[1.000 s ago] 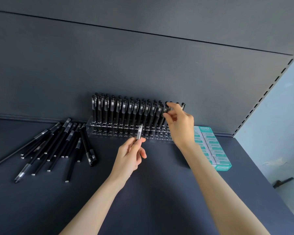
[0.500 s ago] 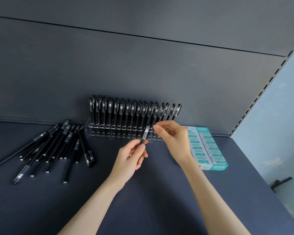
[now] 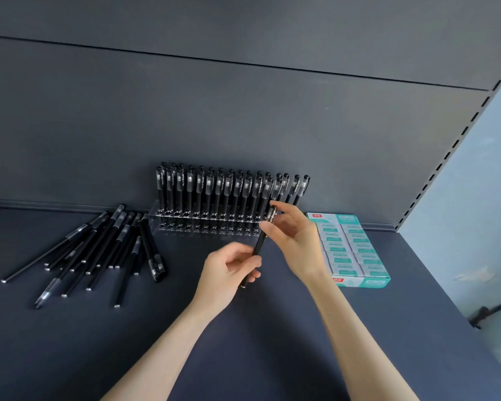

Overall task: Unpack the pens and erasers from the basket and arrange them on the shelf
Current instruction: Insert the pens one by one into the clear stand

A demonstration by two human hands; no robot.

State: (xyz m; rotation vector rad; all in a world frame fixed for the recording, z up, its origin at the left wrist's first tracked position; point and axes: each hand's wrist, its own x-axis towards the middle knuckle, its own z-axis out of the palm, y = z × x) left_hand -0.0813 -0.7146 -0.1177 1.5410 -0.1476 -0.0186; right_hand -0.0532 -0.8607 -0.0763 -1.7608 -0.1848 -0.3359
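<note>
From the head view, a single black pen is passing between both hands just in front of the right end of the clear pen rack. The left hand is gripping the pen's lower end with fingers curled round it. The right hand is pinching the barrel just below the cap between thumb and forefinger, its other fingers spread loosely.

The step in hand looks like slotting pens into the rack. Its far rows are standing full of upright pens, while the near holes are showing empty. The next move probably calls for the left hand to let go. The right would then turn the pen upright and lower its tip into a free hole without knocking its neighbours.

A loose pile of pens is lying fanned out to the left of the rack, waiting for its turn. A teal box of erasers is sitting just right of the rack. No basket is showing.

Everything is resting on a dark matte shelf backed by a dark panel. A slotted upright is running along the right edge, with a pale blue wall beyond it.
</note>
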